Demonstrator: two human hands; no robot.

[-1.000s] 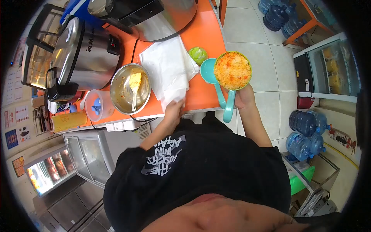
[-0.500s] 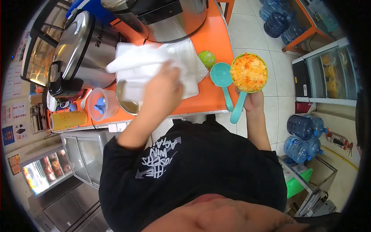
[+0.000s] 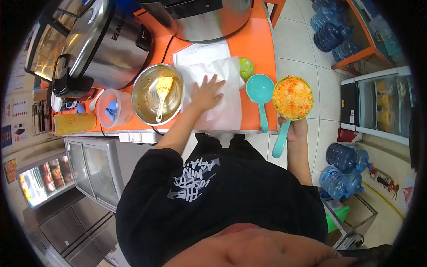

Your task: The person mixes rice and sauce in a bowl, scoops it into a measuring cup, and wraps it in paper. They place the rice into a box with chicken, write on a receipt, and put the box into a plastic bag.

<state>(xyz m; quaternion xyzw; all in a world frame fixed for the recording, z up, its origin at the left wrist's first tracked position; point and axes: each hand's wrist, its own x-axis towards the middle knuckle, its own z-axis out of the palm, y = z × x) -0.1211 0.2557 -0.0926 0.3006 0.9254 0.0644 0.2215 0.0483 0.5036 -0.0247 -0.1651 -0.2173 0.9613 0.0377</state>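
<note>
A person (image 3: 249, 191) presses the left hand (image 3: 207, 95), palm down with fingers spread wide, on white paper sheets (image 3: 222, 115) at the near edge of an orange desk (image 3: 258, 49), no object visible in that grip. The right hand (image 3: 297, 129) holds a filled scoop (image 3: 281, 141), its cup brimming with orange-tinted rice (image 3: 292, 95), just beyond the desk's right edge by the near right corner; that grip is closed on the scoop from below, though most fingers are hidden. The filled scoop lies to the right of the left hand and well apart from it, with a second teal scoop (image 3: 260, 89) resting between them along the right edge; the right hand is the nearer, already bearing it. Its long axis runs from cup to handle, the handle pointing toward the person and slightly left. The paper stretches lengthwise from the desk's middle to its near edge, between the second scoop and a metal bowl (image 3: 147, 104) in which a rice paddle (image 3: 163, 86) lies, handle toward the near edge.
</note>
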